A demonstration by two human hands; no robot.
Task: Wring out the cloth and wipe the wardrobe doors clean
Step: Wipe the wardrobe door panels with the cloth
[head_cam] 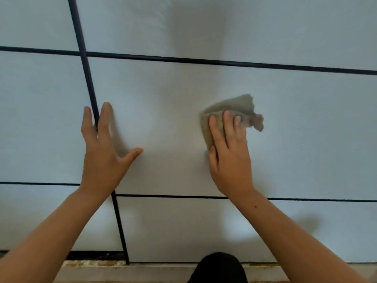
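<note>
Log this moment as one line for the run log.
phase: wiping | right hand: presses cloth against wardrobe door | left hand: fingers spread over dark seam

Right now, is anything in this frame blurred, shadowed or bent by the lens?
Head view: the cloth under the right hand is softened by motion blur; the left hand throws a soft shadow on the wardrobe door; a broad shadow runs down the door's middle; the wide lens slants the dark seams.

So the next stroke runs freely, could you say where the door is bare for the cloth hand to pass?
Bare: right of the cloth, below the upper seam; also between the left hand and right hand. Crowded: the vertical seam, under the left hand.
</note>
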